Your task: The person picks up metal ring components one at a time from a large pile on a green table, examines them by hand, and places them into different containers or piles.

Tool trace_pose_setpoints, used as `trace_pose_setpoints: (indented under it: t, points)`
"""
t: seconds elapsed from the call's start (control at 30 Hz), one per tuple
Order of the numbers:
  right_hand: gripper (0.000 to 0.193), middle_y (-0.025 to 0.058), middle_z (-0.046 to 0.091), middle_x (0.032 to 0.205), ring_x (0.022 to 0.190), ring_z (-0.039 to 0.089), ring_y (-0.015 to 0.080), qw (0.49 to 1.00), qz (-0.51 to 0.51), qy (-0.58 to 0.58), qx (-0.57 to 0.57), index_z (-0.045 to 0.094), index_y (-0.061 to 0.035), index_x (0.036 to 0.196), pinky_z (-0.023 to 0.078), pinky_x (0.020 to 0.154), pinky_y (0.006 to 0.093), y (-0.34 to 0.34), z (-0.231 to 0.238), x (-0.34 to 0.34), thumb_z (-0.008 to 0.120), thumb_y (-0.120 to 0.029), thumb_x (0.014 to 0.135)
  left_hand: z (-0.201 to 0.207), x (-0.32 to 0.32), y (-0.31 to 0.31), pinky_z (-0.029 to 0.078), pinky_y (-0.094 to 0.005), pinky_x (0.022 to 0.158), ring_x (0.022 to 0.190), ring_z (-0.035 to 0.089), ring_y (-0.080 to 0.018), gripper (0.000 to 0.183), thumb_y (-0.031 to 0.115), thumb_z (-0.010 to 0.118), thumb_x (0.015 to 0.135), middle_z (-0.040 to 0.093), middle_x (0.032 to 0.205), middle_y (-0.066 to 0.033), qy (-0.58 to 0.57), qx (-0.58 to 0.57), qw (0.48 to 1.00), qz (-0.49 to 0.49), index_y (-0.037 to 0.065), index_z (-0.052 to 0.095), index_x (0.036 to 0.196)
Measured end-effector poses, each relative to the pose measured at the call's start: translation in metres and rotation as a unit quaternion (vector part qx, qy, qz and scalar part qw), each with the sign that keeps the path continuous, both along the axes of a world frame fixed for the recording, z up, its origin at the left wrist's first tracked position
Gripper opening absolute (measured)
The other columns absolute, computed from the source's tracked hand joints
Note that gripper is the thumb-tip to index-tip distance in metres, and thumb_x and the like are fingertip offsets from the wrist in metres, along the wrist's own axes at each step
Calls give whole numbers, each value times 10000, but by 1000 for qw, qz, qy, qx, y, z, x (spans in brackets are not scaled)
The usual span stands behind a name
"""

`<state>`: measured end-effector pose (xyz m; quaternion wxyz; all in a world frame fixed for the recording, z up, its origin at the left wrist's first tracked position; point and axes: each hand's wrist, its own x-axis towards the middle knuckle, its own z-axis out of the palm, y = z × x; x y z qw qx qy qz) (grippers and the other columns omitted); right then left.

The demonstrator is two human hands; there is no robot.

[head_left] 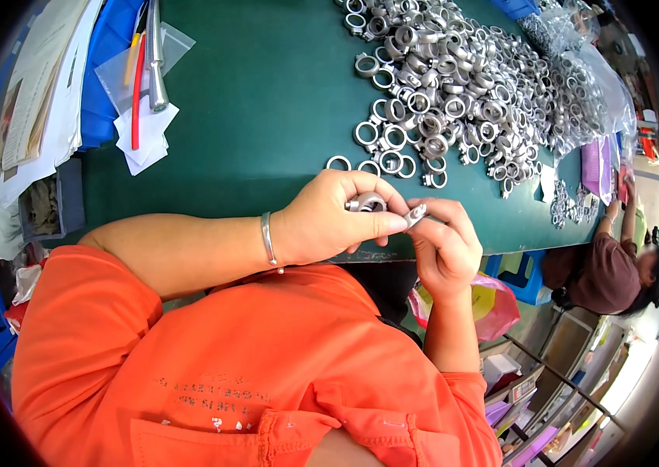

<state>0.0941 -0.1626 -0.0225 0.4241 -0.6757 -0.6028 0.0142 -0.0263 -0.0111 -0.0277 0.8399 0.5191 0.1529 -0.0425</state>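
My left hand [322, 214], a bracelet at its wrist, is closed round a grey metal ring [368, 202]. Its thumb and a fingertip meet a small grey metal piece [417, 215]. On the other side of that piece, the fingers of my right hand [448, 245] are pinched together on it. My fingers cover most of the piece, so I cannot tell its full shape. Both hands are over the near edge of the green table [252, 109]. Just beyond them begins a large heap of grey metal rings [454, 93], many with small lugs.
Clear plastic bags [586, 93] of rings stand at the right, near a smaller ring pile [571, 206]. A metal tool [156, 70], a red stick [138, 93] and papers [143, 144] lie at the left beside a blue tray [104, 86]. A co-worker [606, 268] sits farther right.
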Motion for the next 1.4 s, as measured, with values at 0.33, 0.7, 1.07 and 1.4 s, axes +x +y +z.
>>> trace_pose_setpoints:
  t: [0.33,0.7,1.07,1.4]
  points:
    - [238,118,589,907,772,585,142,782,10,623,-25,460,55,1097,491,699,258,-8,-1,-9,497,35,863,-11,-1,-6,382,-174,454,554,491,-44,114,73,610,817,578,789,-32,-83,59,994,33,25,606,920]
    - [200,161,598,895,836,567,269,997,-62,19,46,601,-2,828,460,715,322,16,14,4,540,107,672,-13,1,2,496,-247,454,839,621,-219,270,244,480,894,593,926,-100,86,-372,923,-53,31,547,1045]
    - [171,32,522,736,615,497,115,976,-199,80,-30,587,-5,870,401,571,226,21,-8,23,660,36,722,-5,4,6,387,-206,383,674,565,-142,185,228,575,862,551,806,-73,53,-281,958,-21,47,549,893]
    - [171,127,600,829,731,579,216,982,17,186,21,561,-3,811,466,640,277,8,-3,1,695,-10,705,-4,5,3,381,-177,397,669,563,-97,165,188,602,850,574,792,-39,-9,-148,988,41,33,592,906]
